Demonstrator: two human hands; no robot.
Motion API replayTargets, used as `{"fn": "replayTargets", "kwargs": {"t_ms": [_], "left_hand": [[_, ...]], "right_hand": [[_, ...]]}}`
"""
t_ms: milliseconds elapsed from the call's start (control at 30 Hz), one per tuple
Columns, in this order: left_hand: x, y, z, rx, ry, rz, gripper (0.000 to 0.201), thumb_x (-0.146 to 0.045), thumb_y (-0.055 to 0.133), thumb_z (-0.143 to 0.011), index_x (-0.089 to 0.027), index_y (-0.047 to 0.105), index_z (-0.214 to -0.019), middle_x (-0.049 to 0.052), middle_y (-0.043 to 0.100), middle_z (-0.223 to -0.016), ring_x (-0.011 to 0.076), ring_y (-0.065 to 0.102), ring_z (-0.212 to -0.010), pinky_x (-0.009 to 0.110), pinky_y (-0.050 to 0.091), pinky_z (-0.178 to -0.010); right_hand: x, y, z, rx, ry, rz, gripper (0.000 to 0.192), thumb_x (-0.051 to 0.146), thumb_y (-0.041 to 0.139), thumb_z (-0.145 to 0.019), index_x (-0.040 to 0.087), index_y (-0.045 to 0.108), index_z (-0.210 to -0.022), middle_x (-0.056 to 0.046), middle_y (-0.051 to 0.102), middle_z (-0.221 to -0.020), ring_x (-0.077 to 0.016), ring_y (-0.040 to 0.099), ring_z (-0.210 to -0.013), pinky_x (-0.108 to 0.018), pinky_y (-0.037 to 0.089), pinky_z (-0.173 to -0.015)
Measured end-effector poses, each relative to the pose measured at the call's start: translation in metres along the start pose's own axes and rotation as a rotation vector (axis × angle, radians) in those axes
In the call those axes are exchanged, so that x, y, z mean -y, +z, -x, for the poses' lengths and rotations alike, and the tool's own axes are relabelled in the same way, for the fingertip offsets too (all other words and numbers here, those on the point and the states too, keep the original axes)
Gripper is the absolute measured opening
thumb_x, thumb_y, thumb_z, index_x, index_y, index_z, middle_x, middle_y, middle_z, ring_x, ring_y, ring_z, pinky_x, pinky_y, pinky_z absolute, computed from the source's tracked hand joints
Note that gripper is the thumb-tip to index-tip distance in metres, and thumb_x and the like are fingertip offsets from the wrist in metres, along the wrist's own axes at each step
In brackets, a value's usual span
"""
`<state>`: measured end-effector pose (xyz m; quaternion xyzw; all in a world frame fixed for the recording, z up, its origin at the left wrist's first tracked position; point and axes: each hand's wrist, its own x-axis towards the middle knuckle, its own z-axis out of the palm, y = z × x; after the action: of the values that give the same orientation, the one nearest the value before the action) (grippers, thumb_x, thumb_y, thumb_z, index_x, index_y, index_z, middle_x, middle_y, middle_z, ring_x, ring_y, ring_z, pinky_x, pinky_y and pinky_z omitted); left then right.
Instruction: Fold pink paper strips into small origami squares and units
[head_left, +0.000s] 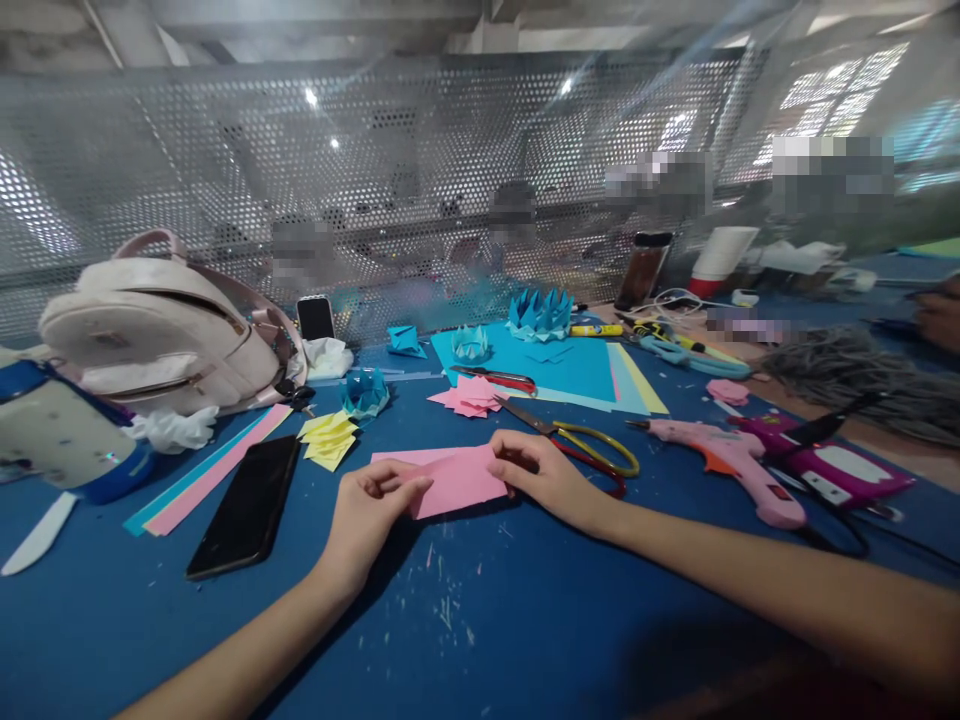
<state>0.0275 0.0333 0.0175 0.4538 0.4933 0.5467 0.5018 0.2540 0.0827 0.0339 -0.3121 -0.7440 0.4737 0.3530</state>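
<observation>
A folded sheet of pink paper (459, 488) is held just above the blue table between my two hands. My left hand (375, 505) pinches its left end, thumb on top. At the right end, the thumb and fingers of my right hand (536, 468) close on the upper corner. Scissors (592, 440) with yellow and red handles lie right behind my right hand. Beyond the sheet is a small pile of pink paper pieces (474, 397), with yellow folded pieces (328, 440) to its left.
A black phone (247, 510) and paper strips (214, 470) lie at left, before a pale backpack (165, 330). Blue paper crowns (540, 315) and coloured sheets (570, 365) are at the back. A pink glue gun (731, 460) with its cable lies right, near grey cord (877, 375).
</observation>
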Motion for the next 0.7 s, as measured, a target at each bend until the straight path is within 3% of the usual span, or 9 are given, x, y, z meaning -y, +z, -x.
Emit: {"fn": "replayTargets", "kwargs": {"t_ms": [300,433,500,567,633,700], "left_hand": [[0.003,-0.002,-0.002,-0.030,-0.036,0.021,0.028,-0.037,0.085,-0.064,-0.013,0.074,-0.075,-0.001,0.066,-0.060,0.0070,0.054,-0.053,0.015,0.045,-0.055],[0.004,-0.004,-0.002,-0.023,-0.052,0.035,0.029,-0.039,0.085,-0.064,-0.014,0.073,-0.073,-0.002,0.066,-0.062,0.0064,0.054,-0.053,0.014,0.043,-0.053],[0.002,-0.004,-0.002,0.018,-0.075,0.033,0.030,-0.040,0.085,-0.064,-0.014,0.073,-0.072,-0.001,0.066,-0.061,0.0070,0.054,-0.053,0.015,0.043,-0.053],[-0.001,-0.005,-0.003,0.083,-0.106,0.015,0.030,-0.039,0.086,-0.061,-0.013,0.073,-0.070,0.000,0.066,-0.058,0.0079,0.054,-0.052,0.016,0.043,-0.052],[-0.004,-0.006,-0.004,0.145,-0.136,-0.016,0.031,-0.037,0.088,-0.058,-0.011,0.073,-0.067,0.002,0.066,-0.056,0.0087,0.054,-0.050,0.017,0.042,-0.051],[-0.007,-0.006,-0.005,0.187,-0.159,-0.048,0.031,-0.035,0.089,-0.056,-0.010,0.073,-0.065,0.003,0.066,-0.054,0.0086,0.053,-0.047,0.018,0.041,-0.049]], "right_hand": [[0.000,0.000,-0.001,-0.061,0.052,-0.007,0.040,0.052,0.064,-0.085,0.018,0.048,-0.071,0.006,0.047,-0.056,-0.0094,0.047,-0.048,-0.022,0.035,-0.051],[-0.003,-0.003,-0.001,-0.054,0.000,-0.073,0.041,0.052,0.053,-0.093,0.018,0.051,-0.071,0.004,0.046,-0.060,-0.0093,0.044,-0.050,-0.022,0.034,-0.050],[-0.004,-0.004,-0.001,-0.035,-0.053,-0.106,0.033,0.048,0.048,-0.096,0.018,0.059,-0.088,0.000,0.054,-0.074,-0.0117,0.051,-0.063,-0.023,0.038,-0.055],[-0.002,-0.004,-0.001,0.038,-0.123,-0.091,0.027,0.044,0.051,-0.096,0.021,0.061,-0.106,-0.005,0.059,-0.101,-0.0166,0.057,-0.090,-0.027,0.045,-0.074],[0.001,-0.004,0.000,0.159,-0.184,-0.028,0.025,0.042,0.053,-0.095,0.022,0.064,-0.105,-0.007,0.053,-0.122,-0.0214,0.050,-0.115,-0.035,0.041,-0.095],[0.005,-0.004,0.001,0.256,-0.196,0.030,0.024,0.042,0.056,-0.094,0.021,0.067,-0.096,-0.008,0.048,-0.130,-0.0234,0.043,-0.125,-0.039,0.034,-0.105]]}}
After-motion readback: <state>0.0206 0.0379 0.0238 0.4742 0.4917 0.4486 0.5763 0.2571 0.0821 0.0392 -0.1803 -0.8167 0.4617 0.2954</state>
